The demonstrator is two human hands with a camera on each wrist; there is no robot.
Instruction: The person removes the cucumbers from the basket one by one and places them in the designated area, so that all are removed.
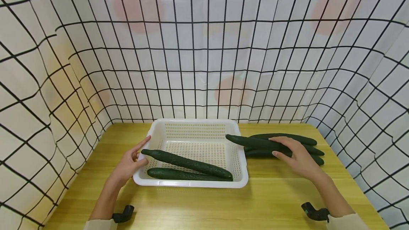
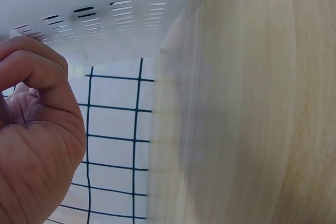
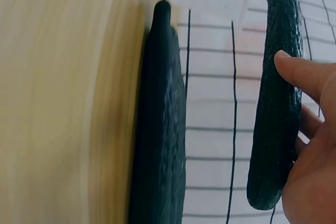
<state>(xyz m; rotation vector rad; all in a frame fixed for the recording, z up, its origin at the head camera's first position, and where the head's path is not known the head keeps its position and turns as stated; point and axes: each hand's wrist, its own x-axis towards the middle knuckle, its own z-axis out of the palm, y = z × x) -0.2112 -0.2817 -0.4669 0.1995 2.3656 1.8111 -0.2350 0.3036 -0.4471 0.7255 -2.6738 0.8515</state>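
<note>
A white plastic basket (image 1: 190,184) with slotted walls sits on the table, and my left hand (image 1: 127,166) grips its left rim. The thumb lies over the edge, while curled fingers (image 2: 44,66) meet the outer wall in the left wrist view. Inside lie two dark green cucumbers, one slanting cucumber (image 1: 191,162) and one along the front wall. My right hand (image 1: 297,157) holds another cucumber (image 3: 275,108) between thumb and fingers, lifted off the table. Its far end overlaps the basket's right rim in the head view. Beneath it rest several more cucumbers (image 3: 160,129).
The wooden table (image 1: 198,207) has bare wood in front of the basket. Black wire mesh (image 1: 207,49) rises at the back and both sides, with pale sheeting behind it. A black wrist mount (image 1: 123,214) is on each forearm.
</note>
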